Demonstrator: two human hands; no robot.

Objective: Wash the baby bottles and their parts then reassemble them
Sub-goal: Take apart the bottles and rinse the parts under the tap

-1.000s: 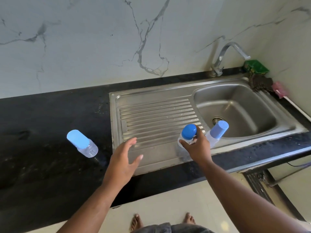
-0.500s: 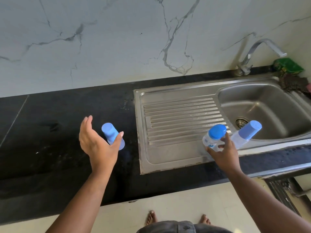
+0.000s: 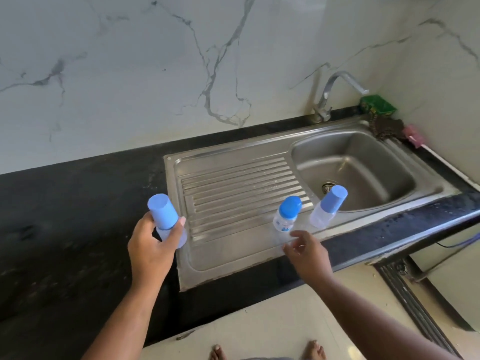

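Since a moment ago the left hand (image 3: 150, 246) has closed round the clear plastic baby bottle with a tall light-blue cap (image 3: 163, 211), which it was only reaching for before. It now grips the bottle by its body, tilted, at the left edge of the stainless steel sink unit (image 3: 233, 258), where the steel meets the black stone desk (image 3: 65, 229). I cannot tell whether the bottle's base rests on anything. The right hand (image 3: 309, 253) has let go of the small clear bottle with a rounded blue cap (image 3: 286, 216). Its fingers are loose and spread, just in front of that bottle and apart from it. The small bottle stands on the ribbed drainboard near its front right corner. Just beside it to the right, a third clear bottle with a tall blue cap (image 3: 327, 209) stands at the front rim of the basin (image 3: 363, 165). A curved chrome tap (image 3: 327, 94) rises behind the basin.
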